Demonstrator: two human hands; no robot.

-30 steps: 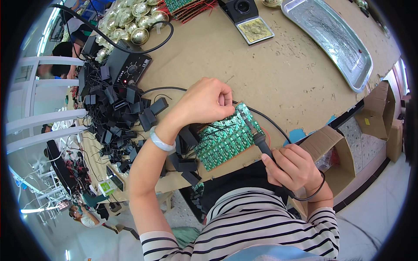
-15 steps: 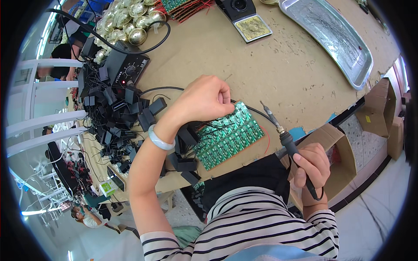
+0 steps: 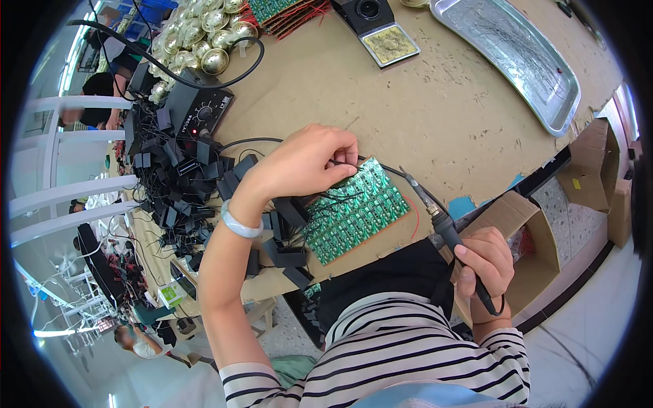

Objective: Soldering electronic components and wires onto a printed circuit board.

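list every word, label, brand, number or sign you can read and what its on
Black control box: pale lettering beside its dial, not transcribed here.
Yellow label on a cardboard box: too small to read.
Green-and-white box: too small and blurred to read.
Green circuit board: no readable text.

Reaches forward with the left arm (image 3: 223, 279) slightly bent, forearm slanting inward to a left hand (image 3: 306, 162) turned back-upward, fingers (image 3: 347, 145) curled down and thumb (image 3: 342, 171) drawn close to them in a pinch. Holds the right arm (image 3: 491, 328) shorter and nearer the torso, with the right hand (image 3: 491, 262) closed in a grip, well apart from the left.
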